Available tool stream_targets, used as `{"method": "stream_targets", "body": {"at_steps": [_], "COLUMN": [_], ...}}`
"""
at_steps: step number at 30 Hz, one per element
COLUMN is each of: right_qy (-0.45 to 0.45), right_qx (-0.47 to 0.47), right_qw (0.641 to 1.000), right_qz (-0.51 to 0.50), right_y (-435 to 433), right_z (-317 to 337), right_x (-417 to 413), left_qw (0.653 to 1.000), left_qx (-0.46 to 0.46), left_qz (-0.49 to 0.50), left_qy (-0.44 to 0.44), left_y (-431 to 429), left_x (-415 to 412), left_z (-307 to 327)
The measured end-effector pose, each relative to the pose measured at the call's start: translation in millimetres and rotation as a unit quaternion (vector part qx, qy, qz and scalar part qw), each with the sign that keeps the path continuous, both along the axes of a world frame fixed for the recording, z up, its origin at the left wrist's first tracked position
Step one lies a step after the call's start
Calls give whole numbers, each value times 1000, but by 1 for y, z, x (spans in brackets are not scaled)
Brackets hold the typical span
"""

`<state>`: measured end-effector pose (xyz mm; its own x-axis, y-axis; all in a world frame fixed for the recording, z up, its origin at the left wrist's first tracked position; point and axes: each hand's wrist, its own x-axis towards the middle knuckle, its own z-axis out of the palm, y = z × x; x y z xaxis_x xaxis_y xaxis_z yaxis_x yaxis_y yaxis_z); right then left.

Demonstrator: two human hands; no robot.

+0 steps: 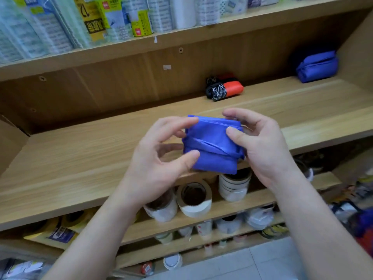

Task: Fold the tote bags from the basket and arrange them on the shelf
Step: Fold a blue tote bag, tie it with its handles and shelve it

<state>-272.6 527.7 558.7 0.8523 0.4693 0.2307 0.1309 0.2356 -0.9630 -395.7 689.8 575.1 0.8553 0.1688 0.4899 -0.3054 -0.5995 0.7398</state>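
Blue fabric tote bag [212,144], folded to a small square bundle, is held up between your hands, over the front of the light wooden shelf [80,158]. Your left hand [161,158] pinches its left edge. Your right hand [262,146] grips the right side, thumb on the front face. Folded black-and-red bag [224,89] and second folded blue bag [316,66] lie further back on the shelf, well apart.

blue folded tote bag [213,143], black-and-orange patterned bag [224,90], tan wood shelf [80,154]
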Motion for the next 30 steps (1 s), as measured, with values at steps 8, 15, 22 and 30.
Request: {"method": "stream_targets", "body": {"at_steps": [8, 15, 22, 30], "right_qy": [-75, -36, -5, 55], "right_qx": [-6, -141, -59, -50], "right_qw": [997, 989, 991, 984], "right_qz": [-31, 19, -121, -161], "right_y": [-14, -59, -104, -170], "right_z": [3, -5, -17, -23], "right_x": [-32, -46, -37, 26], "left_qw": [980, 979, 961, 944], "left_qx": [-159, -181, -176, -245], "left_qz": [-68, -74, -105, -85], "left_qy": [100, 65, 185, 201], "left_y": [-8, -17, -60, -127], "left_x": [14, 31, 64, 138], "left_z": [5, -9, -12, -6]}}
